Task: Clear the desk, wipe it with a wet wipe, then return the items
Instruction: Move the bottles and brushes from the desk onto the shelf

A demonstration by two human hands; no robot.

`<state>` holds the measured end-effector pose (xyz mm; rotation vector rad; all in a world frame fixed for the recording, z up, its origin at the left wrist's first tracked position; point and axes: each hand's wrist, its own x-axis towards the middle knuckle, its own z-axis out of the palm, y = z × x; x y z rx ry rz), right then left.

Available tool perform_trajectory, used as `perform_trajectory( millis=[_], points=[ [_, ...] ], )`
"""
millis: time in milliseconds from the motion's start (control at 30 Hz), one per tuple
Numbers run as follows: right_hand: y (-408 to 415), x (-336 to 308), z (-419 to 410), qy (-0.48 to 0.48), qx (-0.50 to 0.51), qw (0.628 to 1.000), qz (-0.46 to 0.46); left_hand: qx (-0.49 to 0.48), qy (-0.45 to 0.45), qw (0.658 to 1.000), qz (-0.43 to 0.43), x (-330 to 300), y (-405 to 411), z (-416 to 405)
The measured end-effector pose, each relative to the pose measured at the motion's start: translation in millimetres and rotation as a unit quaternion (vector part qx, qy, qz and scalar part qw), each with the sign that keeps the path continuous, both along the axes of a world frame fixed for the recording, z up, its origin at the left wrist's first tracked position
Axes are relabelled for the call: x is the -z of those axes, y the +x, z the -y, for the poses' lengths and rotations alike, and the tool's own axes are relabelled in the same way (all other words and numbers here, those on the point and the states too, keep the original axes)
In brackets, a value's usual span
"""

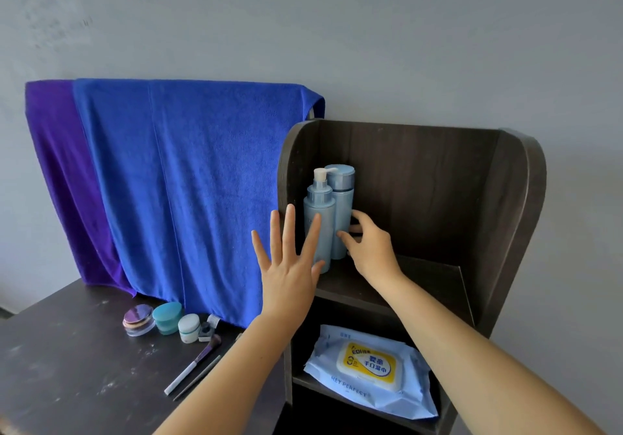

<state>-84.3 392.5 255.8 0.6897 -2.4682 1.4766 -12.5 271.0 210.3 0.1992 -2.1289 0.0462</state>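
Note:
Two light blue bottles stand at the left of the dark shelf unit's (pixel 438 181) upper compartment: a pump bottle (pixel 318 205) in front and a capped bottle (pixel 342 195) just behind it. My right hand (pixel 371 249) curls its thumb and fingers around the lower part of the capped bottle. Just left of the pump bottle, my left hand (pixel 290 276) is held up flat with its fingers spread, holding nothing. A pack of wet wipes (pixel 367 370) lies in the compartment below. The dark desk (pixel 67 367) stretches to the left.
On the desk by the towels sit a purple-lidded jar (pixel 138 320), a teal jar (pixel 167 317), a white jar (pixel 188 327), a small dark bottle (pixel 209 328) and two makeup brushes (pixel 195 363). A blue towel (pixel 185 181) and a purple towel (pixel 57 164) hang behind the desk.

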Motion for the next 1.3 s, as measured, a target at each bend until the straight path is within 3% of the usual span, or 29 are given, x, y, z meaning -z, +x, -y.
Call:
perform_trajectory(
  millis=[500, 633, 833, 1067, 1300],
  points=[
    [-5.1, 7.4, 5.0, 0.0, 0.017, 0.999, -0.033, 0.042, 0.006, 0.999, 0.014, -1.4, 1.8, 0.6],
    [18.8, 7.8, -9.7, -0.019, 0.022, 0.993, -0.112, 0.078, 0.021, 0.997, 0.012, 1.0, 24.5, 6.7],
    [82.3, 40.0, 9.7, -0.058, -0.067, 0.979, -0.184, 0.091, 0.086, 0.992, 0.029, 28.5, 82.9, 54.6],
    [133.2, 125.0, 91.6, 0.06, -0.124, 0.985, -0.107, 0.044, 0.174, 0.973, 0.145, 95.3, 150.8, 131.5],
    [163.3, 199.5, 178.6, 0.172, -0.117, 0.978, -0.024, 0.011, 0.231, 0.936, 0.265, 154.2, 207.3, 230.0]
  ],
)
